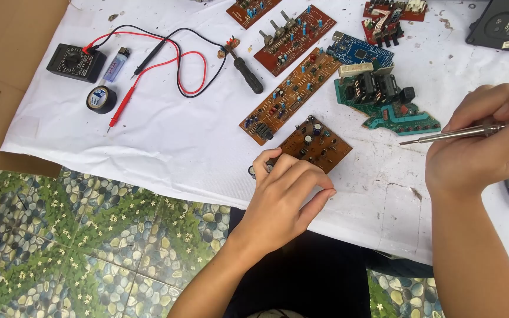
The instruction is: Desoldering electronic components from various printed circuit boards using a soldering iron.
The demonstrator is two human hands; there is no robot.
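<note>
- Your left hand (287, 191), low centre, pinches the near edge of the small brown circuit board (316, 144) with curled fingers; a light hold could let it skid on the white cloth (166, 147).
- Your right hand (478, 147), at right, is closed round the soldering iron (443, 136); its tip could touch your left fingers.
- Upper left, the multimeter leads (172, 59) lie looped and could snag.

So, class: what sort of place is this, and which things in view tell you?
Probably a makeshift electronics repair spot: a white sheet over cardboard on a tiled floor, spread with circuit boards and a multimeter, and the right hand holds a soldering iron.
</note>
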